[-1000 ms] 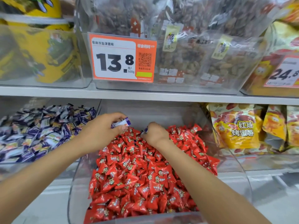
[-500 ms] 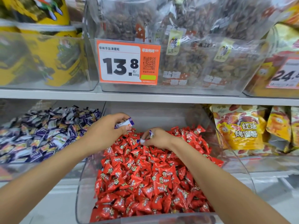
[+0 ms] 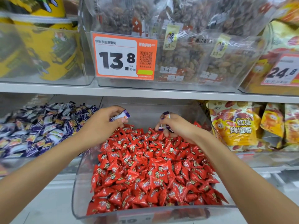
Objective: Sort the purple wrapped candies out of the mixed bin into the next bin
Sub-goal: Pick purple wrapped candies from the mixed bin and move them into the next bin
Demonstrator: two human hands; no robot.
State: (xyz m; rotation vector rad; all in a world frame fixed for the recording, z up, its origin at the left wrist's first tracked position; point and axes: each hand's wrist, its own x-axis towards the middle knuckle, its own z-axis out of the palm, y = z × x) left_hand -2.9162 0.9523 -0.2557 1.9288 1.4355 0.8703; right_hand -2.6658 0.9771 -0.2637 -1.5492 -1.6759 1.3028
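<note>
in the head view, the left hand (image 3: 100,125) is curled, thumb and fingertips pinching one purple wrapped candy (image 3: 120,116) at the hand's far right edge. the candy's long axis runs from low left to high right. its crimped purple end sticks out past the fingertips, pointing toward the right hand and slightly up, and its other end is hidden in the grip. the hand is over the far left corner of the mixed bin (image 3: 80,183), close above the red candies (image 3: 145,167); whether it touches them cannot be told. to its left lies the next bin (image 3: 24,162), heaped with purple-and-white wrappers.

the right hand (image 3: 178,128) is closed round several purple candies (image 3: 166,115); how many cannot be told. one wrapper end pokes up above the knuckles, and others stick out near the fingertips on the side toward the left hand. its lower fingers meet the red heap. the two hands are apart. above both runs a shelf (image 3: 145,92) with an orange price tag (image 3: 123,57), and right of the right hand stand yellow snack bags (image 3: 234,126).
</note>
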